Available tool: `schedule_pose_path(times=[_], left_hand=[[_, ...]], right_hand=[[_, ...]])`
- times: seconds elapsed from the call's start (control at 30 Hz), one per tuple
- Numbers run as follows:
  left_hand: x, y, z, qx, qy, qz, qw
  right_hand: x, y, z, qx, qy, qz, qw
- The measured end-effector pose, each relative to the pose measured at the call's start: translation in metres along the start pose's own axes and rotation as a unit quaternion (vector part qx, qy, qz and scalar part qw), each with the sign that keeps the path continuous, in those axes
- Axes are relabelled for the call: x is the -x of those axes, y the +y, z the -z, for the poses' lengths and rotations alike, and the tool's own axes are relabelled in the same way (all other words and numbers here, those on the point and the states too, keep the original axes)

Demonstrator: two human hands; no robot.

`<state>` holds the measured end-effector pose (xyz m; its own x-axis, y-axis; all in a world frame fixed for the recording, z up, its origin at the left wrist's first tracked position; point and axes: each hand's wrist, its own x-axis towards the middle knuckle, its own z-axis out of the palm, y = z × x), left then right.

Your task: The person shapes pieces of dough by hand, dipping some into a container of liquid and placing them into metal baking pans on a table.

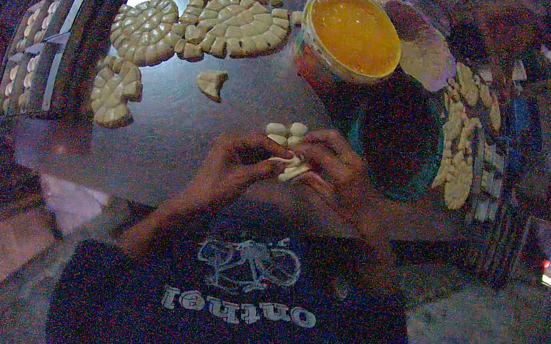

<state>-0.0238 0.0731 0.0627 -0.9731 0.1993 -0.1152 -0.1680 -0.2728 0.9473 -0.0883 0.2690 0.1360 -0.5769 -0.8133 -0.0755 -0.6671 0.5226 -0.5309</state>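
My left hand [236, 160] and my right hand [339, 166] meet over the near middle of the metal table. Both are closed, pinching a small piece of pale dough [294, 169] between their fingertips. Just beyond the fingers sit several small rounded dough pieces [286, 131]. A single wedge-shaped scrap of dough [211, 84] lies farther to the left. Past my right hand stands a tub of orange-yellow paste [352, 32], filled close to its rim. The underside of the pinched piece is hidden by my fingers.
Flattened dough rounds cut into segments [241, 23] cover the table's far side. On the left is a compartment tray [58, 43] with rows of dough pieces. A dark teal bucket [428, 148] stands at the right, with more dough [461, 157] past it.
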Motion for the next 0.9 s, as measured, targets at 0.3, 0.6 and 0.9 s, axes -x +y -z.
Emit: schedule_pose_path(times=[0.3, 0.6, 0.9], left_hand=[[-0.011, -0.010, 0.012, 0.198, -0.018, 0.147, 0.969], [-0.006, -0.016, 0.002, 0.410, 0.015, 0.165, 0.897], [-0.005, -0.001, 0.011, 0.085, 0.023, 0.041, 0.995]], right_hand=[[0.003, -0.003, 0.001, -0.036, 0.044, -0.005, 0.998], [0.015, -0.010, -0.088, -0.364, 0.276, -0.148, 0.877], [0.015, 0.000, -0.095, -0.406, 0.273, -0.156, 0.858]])
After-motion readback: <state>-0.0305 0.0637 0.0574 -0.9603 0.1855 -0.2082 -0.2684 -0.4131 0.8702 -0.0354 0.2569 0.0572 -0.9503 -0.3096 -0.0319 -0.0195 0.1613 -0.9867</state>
